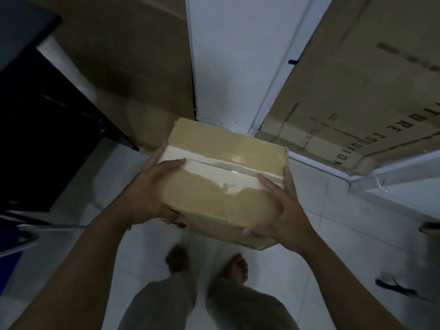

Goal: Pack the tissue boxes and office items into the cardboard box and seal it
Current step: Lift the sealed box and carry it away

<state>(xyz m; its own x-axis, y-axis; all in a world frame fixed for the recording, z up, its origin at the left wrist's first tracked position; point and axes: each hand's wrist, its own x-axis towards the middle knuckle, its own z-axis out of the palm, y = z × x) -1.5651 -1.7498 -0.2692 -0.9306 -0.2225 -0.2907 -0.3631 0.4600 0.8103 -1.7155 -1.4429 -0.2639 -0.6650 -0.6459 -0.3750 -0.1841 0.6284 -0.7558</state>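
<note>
Much of what is around me is blurring: my bare feet [207, 263] on the pale tiled floor [345, 234] are smearing into soft shapes, and my grey shorts [204, 308] are running off the bottom edge. What the cardboard box [221, 186] is carrying inside I cannot see, since its flaps are lying shut under a strip of clear tape [221, 166] that is glaring in the dim light. Some small dark print on its near side is sitting half behind my left thumb, too smudged to read. The underside of the box is hiding from me as well.

I am holding the box up off the floor, in front of my body and above my feet, tilted so that its far corner is pointing toward the white wall [233, 55]. My left hand [152, 186] is clasping the left end, thumb lying along the tape on top, the other fingers wrapping round the far side, where only their tips are showing. My right hand [283, 210] is gripping the near right corner, fingers spreading over the top and right edge, thumb pressing on the near side. Both forearms are reaching forward from the lower corners of the view.

To my left a dark piece of furniture [42, 139] is looming, its shape hard to make out. A large carton [123, 55] is leaning behind it, and another printed carton [357, 79] at right is being cut off by the frame, its lettering only partly legible.
</note>
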